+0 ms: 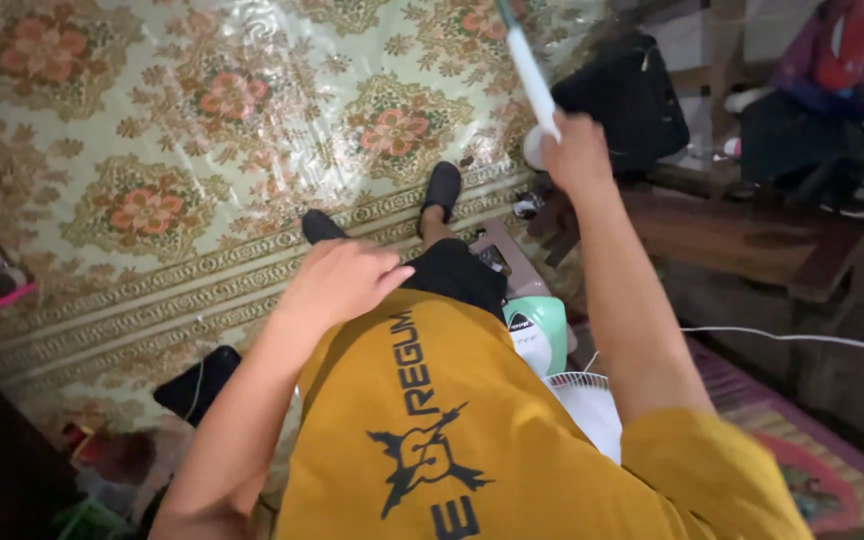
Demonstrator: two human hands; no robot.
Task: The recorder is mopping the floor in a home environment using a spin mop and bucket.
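- Right hand [577, 150]: fingers curled tight round the lower end of a long, slim white plastic pole [532, 75]; the grip is full, the knuckles face the camera, the fingertips are hidden behind the pole.
- Pole axis: it runs up and slightly leftward from the fist, away from the body, and leaves the top edge of the view. Its upper end has a blue-green tint; what it carries there cannot be seen.
- Below the fist a short rounded white stub shows, so the hold sits near the pole's bottom end.
- Left hand [342, 282]: holds nothing, fingers loosely folded, palm down, hanging in front of the yellow printed shirt [452, 430] at waist height. It lies well apart from the pole, down and to the left of it; the right hand alone bears it.
- Beyond the left knuckles: black shorts [457, 272], then two feet in dark slippers [440, 188] on a cream floral vinyl floor mat [152, 150].
- Just past the right fist, farther out: a black bag [627, 100] resting on a dark wooden bench [752, 240].
- Under the right forearm: a pale green and white electric fan [542, 335], its white grille near the shirt; a white cable [802, 338] trails off to the right.
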